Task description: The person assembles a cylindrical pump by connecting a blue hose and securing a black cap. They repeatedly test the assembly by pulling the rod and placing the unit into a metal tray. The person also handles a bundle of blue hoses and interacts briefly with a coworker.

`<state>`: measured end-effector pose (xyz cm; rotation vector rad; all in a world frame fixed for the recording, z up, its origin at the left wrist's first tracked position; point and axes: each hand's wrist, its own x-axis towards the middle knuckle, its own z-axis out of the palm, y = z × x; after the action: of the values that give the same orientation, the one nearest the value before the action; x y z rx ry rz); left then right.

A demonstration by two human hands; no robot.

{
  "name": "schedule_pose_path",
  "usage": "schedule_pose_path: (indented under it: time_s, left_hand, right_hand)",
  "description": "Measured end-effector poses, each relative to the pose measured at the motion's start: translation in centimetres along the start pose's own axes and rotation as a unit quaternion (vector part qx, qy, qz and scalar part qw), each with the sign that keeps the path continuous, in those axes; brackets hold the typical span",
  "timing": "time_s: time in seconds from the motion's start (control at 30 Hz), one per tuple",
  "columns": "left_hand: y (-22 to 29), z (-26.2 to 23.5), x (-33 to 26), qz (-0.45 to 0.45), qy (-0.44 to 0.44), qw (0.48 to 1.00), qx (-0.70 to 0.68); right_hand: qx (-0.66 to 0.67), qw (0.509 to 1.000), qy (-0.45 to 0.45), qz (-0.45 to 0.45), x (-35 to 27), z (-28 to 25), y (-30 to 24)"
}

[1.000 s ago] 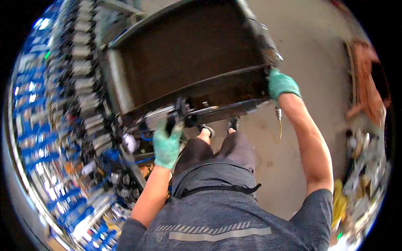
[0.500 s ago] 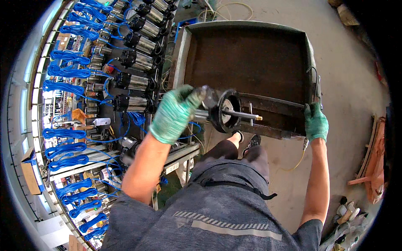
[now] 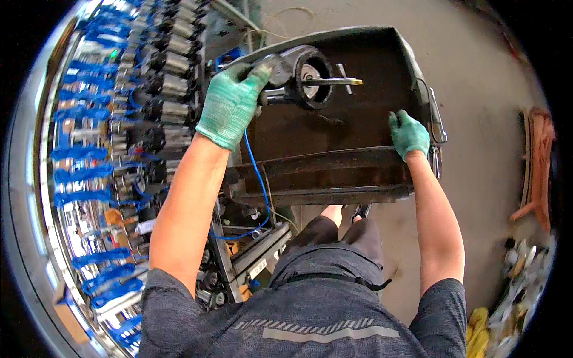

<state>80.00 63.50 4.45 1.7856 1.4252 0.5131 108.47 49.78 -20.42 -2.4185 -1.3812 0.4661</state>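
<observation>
My left hand, in a green glove, is closed on a black motor-like part. A round, open rim on this part faces right, and a metal shaft with a brass-coloured tip sticks out of it. Beside the shaft shows a short metal crossbar. I hold the part over the far left of a large dark metal trough. My right hand, gloved too, is over the trough's right side with fingers half curled and a gap at the thumb; nothing shows in it.
A rack at the left holds rows of metal cylinders and coiled blue cables. One blue cable hangs beside the trough's left side. Metal hooks or tools hang on its right rim. Orange-brown boards stand at the far right.
My left hand has carried the part away from my body and over the trough. My right hand has left the trough's right rim and come inward. The view has shifted.
</observation>
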Motion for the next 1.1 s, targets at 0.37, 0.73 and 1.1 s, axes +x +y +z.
schedule_pose_path:
  time_s: [0.37, 0.73, 1.1]
  left_hand:
    - [-11.8, 12.1, 4.9, -0.125, -0.045, 0.99, -0.056]
    - [-16.5, 18.2, 2.4, -0.053, -0.002, 0.994, 0.096]
    - [-19.0, 19.3, 2.1, -0.065, -0.048, 0.991, 0.107]
  right_hand:
    - [0.006, 1.0, 0.023, -0.003, 0.5, 0.7, 0.7]
    - [0.025, 0.996, 0.079, -0.044, 0.6, 1.5, 1.4]
    - [0.039, 0.991, 0.103, -0.071, 0.9, 1.7, 1.8]
